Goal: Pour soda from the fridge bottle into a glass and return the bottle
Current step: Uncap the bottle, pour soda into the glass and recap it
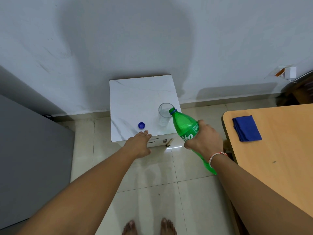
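We hold the bottle [185, 128] in our right hand [205, 139], fingers wrapped around its labelled middle. It is green, see-through plastic with a white-lettered label partly hidden under our grip, a blue ring at the neck, and no cap on. It is tilted steeply, base toward us and low, open mouth up and away, resting at the near rim of the glass [164, 115]. We cannot tell whether soda is running out.

The glass is clear, upright, and stands near the right front corner of the small white marble-patterned table [135, 99]. Whether it holds any liquid is hard to tell.

The blue cap [141, 125] lies open side up on the table, left of the glass and apart from it.

Our left hand [138, 144] reaches out flat, fingers loose and spread, gripping nothing; its fingertips lie at the table's front edge, just short of the cap.

A folded blue cloth [247, 128] lies on the wooden desk [279, 158] at right. A grey fridge [30, 158] stands at left.
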